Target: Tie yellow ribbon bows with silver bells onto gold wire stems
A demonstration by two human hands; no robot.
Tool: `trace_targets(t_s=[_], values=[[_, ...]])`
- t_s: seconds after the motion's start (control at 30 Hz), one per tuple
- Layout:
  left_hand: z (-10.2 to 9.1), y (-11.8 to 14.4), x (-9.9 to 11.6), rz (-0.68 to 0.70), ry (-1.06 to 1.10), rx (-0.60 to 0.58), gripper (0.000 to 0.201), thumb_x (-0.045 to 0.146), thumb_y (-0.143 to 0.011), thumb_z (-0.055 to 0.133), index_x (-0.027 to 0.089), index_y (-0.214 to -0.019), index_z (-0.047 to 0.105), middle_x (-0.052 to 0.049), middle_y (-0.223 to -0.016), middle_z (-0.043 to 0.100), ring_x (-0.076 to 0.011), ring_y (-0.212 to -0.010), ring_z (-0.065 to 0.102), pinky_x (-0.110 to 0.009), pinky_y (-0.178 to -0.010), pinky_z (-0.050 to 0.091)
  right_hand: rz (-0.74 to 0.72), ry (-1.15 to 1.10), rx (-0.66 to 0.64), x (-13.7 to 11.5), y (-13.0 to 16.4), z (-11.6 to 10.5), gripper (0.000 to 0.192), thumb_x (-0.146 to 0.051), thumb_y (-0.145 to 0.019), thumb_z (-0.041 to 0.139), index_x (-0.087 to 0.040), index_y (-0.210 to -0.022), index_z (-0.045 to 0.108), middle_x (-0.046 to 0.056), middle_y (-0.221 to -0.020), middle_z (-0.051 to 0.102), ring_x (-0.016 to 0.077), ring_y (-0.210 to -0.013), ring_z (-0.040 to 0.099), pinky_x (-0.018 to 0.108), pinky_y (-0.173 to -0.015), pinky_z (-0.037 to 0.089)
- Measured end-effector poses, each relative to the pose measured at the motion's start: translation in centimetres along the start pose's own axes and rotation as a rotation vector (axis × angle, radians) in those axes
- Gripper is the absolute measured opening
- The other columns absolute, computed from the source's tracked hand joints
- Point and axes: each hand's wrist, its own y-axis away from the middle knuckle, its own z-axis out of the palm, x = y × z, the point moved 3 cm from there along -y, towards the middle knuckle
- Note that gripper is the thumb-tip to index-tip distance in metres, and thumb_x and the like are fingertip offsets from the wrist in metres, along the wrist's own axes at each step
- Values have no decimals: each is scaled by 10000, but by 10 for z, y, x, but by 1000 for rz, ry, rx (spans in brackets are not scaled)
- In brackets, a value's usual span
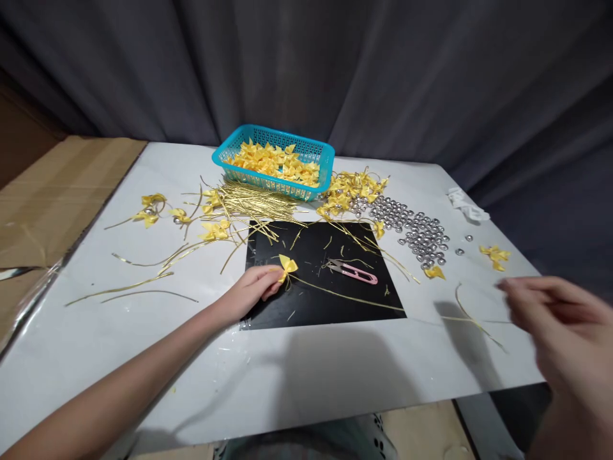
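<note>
At the near left edge of the black mat (325,300), a small yellow ribbon bow (288,265) is pinched between the fingers (271,281) of the left hand (249,292), which rests on the white surface (143,345) with the forearm stretched in from the lower left. From the bow a long gold wire tie (354,299) is drawn out to the right across the mat and onto the surface, towards the right hand (560,319). That hand is raised at the right edge and is blurred; its fingers are seen loosely spread, and whether the wire's far end is held between them cannot be told. A pair of pink thread snips (353,271) lies on the mat, just right of the bow and apart from it. Behind the mat a turquoise basket (225,156) is filled with yellow bows, and a sheaf of gold wire ties (253,201) is spread beside its front. To the right of the basket a heap of bows with ties (349,188) is seen, and next to it a scatter of small silver bells (416,230). More loose bows (148,207) and single ties are strewn over the left part of the surface, and a crumpled white scrap (467,206) lies near the far right edge. A dark curtain (383,76) hangs behind.
</note>
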Motion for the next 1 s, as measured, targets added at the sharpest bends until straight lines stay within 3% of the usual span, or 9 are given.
trace_targets(t_s=[0.13, 0.27, 0.33, 0.4, 0.47, 0.57, 0.63, 0.77, 1.0], values=[[0, -1, 1, -17, 56, 1, 373, 372, -868, 389, 181, -550, 359, 52, -515, 317, -97, -501, 280, -249, -501, 213, -84, -14, -203, -35, 15, 55, 358, -539, -669, 635, -184, -686, 590, 17, -577, 524, 124, -503, 451, 243, -461, 338], [0, 0, 2, -28, 65, 5, 371, 378, -862, 392, 181, -548, 363, 52, -508, 320, -97, -495, 280, -248, -499, 212, -258, 21, -255, -54, 30, 96, 305, -488, -775, 570, -188, -729, 602, 17, -637, 560, 118, -507, 428, 244, -490, 325], [0, 0, 2, -31, 58, 9, 374, 383, -860, 392, 182, -547, 362, 51, -509, 320, -99, -496, 286, -249, -499, 214, -367, 85, -254, -68, 45, 113, 260, -454, -784, 588, -196, -807, 614, 56, -794, 615, 180, -687, 505, 293, -617, 383], [1, 0, 2, -29, 50, 12, 376, 386, -862, 390, 182, -547, 361, 51, -509, 321, -101, -497, 290, -250, -500, 217, -476, 66, -162, -86, 64, 126, 231, -408, -768, 626, -194, -854, 614, 98, -973, 607, 252, -925, 495, 369, -784, 378], [0, 0, 2, -26, 43, 10, 379, 386, -866, 388, 182, -548, 365, 50, -509, 325, -102, -500, 295, -251, -504, 221, -497, -62, -215, -101, 86, 142, 131, -322, -817, 584, -194, -793, 595, 80, -897, 612, 223, -891, 512, 360, -808, 377], [0, 0, 1, -21, 51, 9, 391, 386, -869, 393, 179, -538, 364, 50, -510, 326, -100, -505, 296, -253, -512, 230, -316, -242, -505, -114, 113, 170, 158, -286, -835, 544, -192, -718, 594, 43, -755, 606, 166, -716, 517, 296, -686, 407], [0, -1, 1, -18, 62, 0, 395, 383, -869, 400, 178, -534, 360, 51, -512, 321, -98, -507, 291, -253, -516, 233, -137, -354, -614, -116, 123, 182, 139, -296, -806, 554, -182, -766, 621, 44, -778, 610, 141, -650, 499, 261, -587, 396], [0, 0, -1, -18, 49, -12, 392, 380, -874, 399, 175, -542, 365, 53, -518, 311, -97, -512, 287, -252, -514, 228, 89, -528, -694, -117, 126, 189, 176, -310, -757, 545, -145, -750, 605, 36, -723, 572, 102, -571, 457, 207, -486, 348], [0, 0, -1, -13, 62, 32, 375, 375, -875, 399, 178, -558, 366, 48, -540, 324, -95, -508, 292, -242, -496, 234, 86, -462, -653, -108, 116, 175, 160, -302, -742, 521, -150, -698, 549, 3, -633, 475, 77, -507, 387, 171, -425, 313]])
